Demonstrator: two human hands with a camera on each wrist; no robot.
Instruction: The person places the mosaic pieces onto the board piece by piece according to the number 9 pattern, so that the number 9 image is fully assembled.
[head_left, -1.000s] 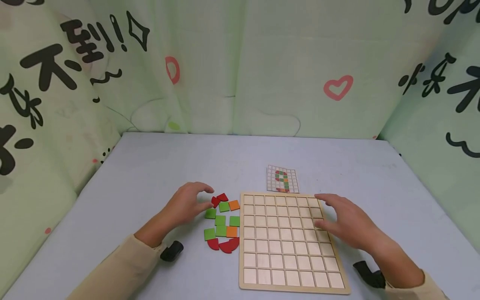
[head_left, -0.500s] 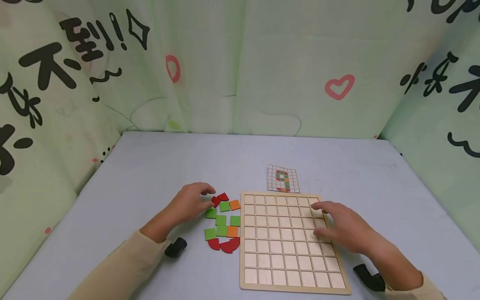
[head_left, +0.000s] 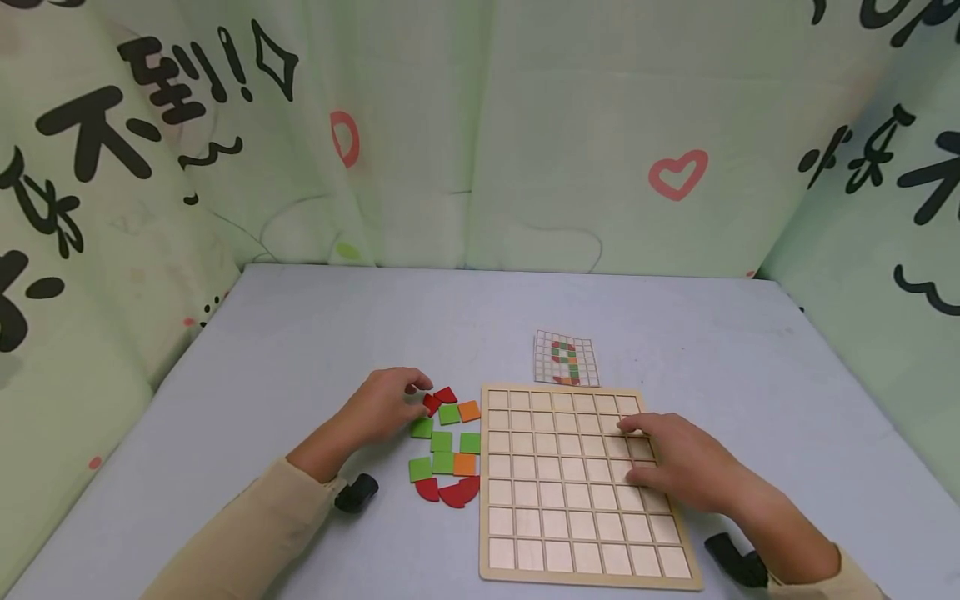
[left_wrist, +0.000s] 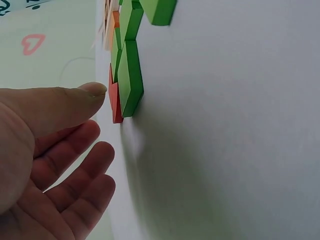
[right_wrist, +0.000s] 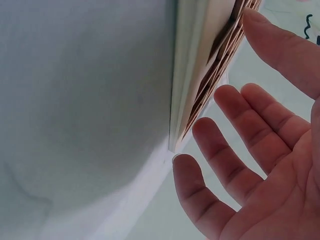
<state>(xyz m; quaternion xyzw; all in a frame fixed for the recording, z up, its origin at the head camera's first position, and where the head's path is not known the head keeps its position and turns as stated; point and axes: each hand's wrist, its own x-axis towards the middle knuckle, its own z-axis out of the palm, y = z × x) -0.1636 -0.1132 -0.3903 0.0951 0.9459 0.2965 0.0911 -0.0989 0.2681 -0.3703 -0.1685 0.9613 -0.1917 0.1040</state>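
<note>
My left hand (head_left: 381, 406) hovers at the far left of a loose group of flat coloured tiles, its thumb and fingers apart and loosely bent. Closest to its fingertips is a red tile (head_left: 431, 403). In the left wrist view, the thumb tip is near the red tile (left_wrist: 116, 102) and a green tile (left_wrist: 131, 80); nothing shows between thumb and fingers. Over the right side of a wooden grid board (head_left: 555, 522) is my right hand (head_left: 686, 462), fingers extended and holding nothing. The right wrist view shows its spread fingers beside the board's edge (right_wrist: 187, 75).
Green, orange and red tiles, including a green tile (head_left: 441, 441), lie along the board's left edge. A card (head_left: 544, 367) with a coloured grid pattern lies behind the board. Patterned curtains (head_left: 570, 167) enclose the white table (head_left: 360, 308).
My right hand has shifted slightly left and nearer, further over the board. The left hand has drifted a little toward the red tiles. Tiles, board and card stay in place.
</note>
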